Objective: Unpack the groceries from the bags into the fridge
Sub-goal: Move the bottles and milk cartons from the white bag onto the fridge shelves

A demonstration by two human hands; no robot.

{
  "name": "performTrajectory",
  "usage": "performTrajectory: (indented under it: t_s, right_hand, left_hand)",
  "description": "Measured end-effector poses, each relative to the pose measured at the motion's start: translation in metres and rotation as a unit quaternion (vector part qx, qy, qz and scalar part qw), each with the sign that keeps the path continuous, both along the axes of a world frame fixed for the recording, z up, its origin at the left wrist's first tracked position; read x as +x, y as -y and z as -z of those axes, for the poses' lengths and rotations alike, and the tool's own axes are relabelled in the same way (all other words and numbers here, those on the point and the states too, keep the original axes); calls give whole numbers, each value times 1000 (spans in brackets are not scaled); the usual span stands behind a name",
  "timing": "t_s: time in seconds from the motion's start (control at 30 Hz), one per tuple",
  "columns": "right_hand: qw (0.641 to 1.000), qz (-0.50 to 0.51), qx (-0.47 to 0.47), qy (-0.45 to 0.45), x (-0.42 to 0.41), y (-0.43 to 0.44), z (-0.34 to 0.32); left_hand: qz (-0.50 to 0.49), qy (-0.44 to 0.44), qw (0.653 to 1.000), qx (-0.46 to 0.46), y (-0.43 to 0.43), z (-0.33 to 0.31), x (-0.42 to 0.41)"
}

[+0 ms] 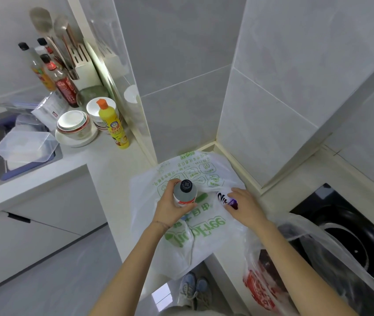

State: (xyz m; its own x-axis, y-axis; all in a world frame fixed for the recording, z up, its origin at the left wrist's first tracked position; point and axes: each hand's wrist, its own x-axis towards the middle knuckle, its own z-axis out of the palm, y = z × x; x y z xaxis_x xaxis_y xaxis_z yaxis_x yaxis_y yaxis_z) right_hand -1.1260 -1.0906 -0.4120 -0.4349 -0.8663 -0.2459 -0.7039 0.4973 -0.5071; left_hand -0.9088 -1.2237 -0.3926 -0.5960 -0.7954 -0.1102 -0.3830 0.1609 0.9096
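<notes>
A person's left hand (173, 207) wraps its curled fingers round the body of a black-capped bottle (185, 192), holding it upright just above the mouth of a white bag printed in green (195, 231). The right hand (247, 206), fingers bent, closes on a purple-and-white packet (227, 198) at the bag's right side; whether it holds bare wrapper or grips through the plastic film cannot be told.

The bag lies in the inner corner of the pale counter (113, 165), its lower part hanging over the front edge. A second, clear bag with red print (261, 290) sits toward the counter's right end, beside a black wok (352, 242) on the hob. Further along the counter's left run stand a yellow squeeze bottle (113, 126) and stacked bowls (74, 124). No fridge is in view.

The step in hand appears to be lifting goods clear of the first bag. Doing it well likely means raising the bottle straight up so the loose film does not snag, and keeping the bag pinned so its overhanging part does not slide off the edge.
</notes>
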Motion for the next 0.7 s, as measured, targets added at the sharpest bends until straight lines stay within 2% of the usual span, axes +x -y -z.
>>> performTrajectory:
  t_s: [0.3, 0.43, 0.6, 0.7]
  right_hand:
    - [993, 3, 115, -35, -8, -6, 17]
    - [992, 43, 107, -49, -8, -6, 27]
    - [981, 61, 108, -151, 1, 6, 26]
    - [983, 74, 111, -130, 2, 8, 29]
  left_hand:
    - [-4, -46, 998, 31, -1, 8, -11]
    - [-11, -61, 998, 30, -4, 11, -14]
    - [-17, -67, 997, 35, -5, 11, -14]
    - [-18, -68, 997, 42, -6, 11, -14]
